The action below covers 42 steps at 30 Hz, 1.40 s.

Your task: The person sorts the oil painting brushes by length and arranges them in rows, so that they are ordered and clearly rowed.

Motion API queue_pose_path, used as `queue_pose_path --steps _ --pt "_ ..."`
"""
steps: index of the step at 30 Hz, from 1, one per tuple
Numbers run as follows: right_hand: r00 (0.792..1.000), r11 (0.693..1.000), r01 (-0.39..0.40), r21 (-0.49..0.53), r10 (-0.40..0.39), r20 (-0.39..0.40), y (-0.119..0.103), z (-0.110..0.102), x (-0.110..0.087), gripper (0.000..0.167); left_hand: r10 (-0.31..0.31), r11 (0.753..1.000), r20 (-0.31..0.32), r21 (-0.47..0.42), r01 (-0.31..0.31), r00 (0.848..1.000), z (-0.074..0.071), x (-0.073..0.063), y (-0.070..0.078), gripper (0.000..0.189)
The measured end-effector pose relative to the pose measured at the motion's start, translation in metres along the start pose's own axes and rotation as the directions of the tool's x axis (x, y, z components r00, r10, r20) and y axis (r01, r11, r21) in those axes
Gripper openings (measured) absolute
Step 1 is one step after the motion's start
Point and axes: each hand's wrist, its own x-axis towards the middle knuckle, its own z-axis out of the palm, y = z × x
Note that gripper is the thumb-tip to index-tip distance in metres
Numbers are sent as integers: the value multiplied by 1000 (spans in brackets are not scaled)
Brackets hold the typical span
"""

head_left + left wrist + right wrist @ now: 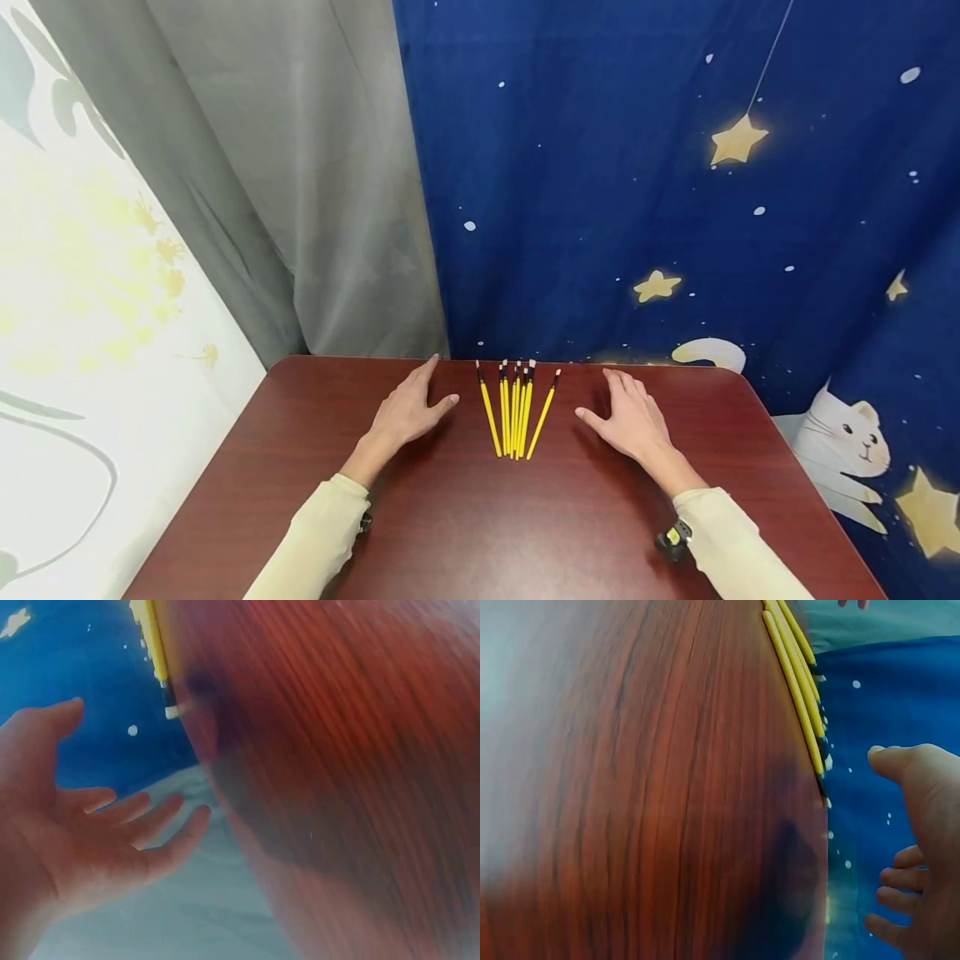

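Several slim paintbrushes with yellow handles, dark ferrules and pale tips lie fanned out on the table, bristles toward the far edge. One brush is set a little apart on the left, another on the right. My left hand is left of them, fingers extended and thumb spread toward the brushes, holding nothing. To their right is my right hand, likewise spread with nothing in it. Neither hand touches a brush. The wrist views show the brushes' yellow handles beyond each open palm.
The dark red wooden table reaches back to a grey curtain and a blue star-patterned curtain. A pale printed panel stands at the left. Both sleeves carry small dark wrist devices.
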Motion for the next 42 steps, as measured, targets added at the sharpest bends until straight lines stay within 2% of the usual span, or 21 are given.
queue_pose_path --steps 7,14,17,22,27,31,37,42 --pt "999 1000 -9 23 10 -32 -15 14 11 90 4 997 -2 -75 -5 1000 12 13 7 83" --pt "999 995 16 101 -12 -45 -35 32 15 77 -47 984 26 -173 51 999 26 13 18 75" --pt "998 993 34 115 -27 -56 -44 40 16 69 -46 977 28 -206 51 999 34 16 25 66" --pt "997 989 23 144 -12 -78 -59 51 24 49 -47 985 23 -162 50 999 41 23 36 56" --pt "995 986 -13 167 30 -98 -73 61 31 34 -85 986 25 -144 88 996 43 28 44 45" --pt "991 989 -33 143 51 -122 -79 66 34 31 -118 982 42 -140 123 992 46 30 49 35" --pt "987 993 -73 92 85 -136 -87 70 40 28 -151 983 58 -93 156 987 50 38 57 36" --pt "987 995 -81 63 89 -132 -94 70 47 25 -199 980 48 11 199 979 52 48 64 40"
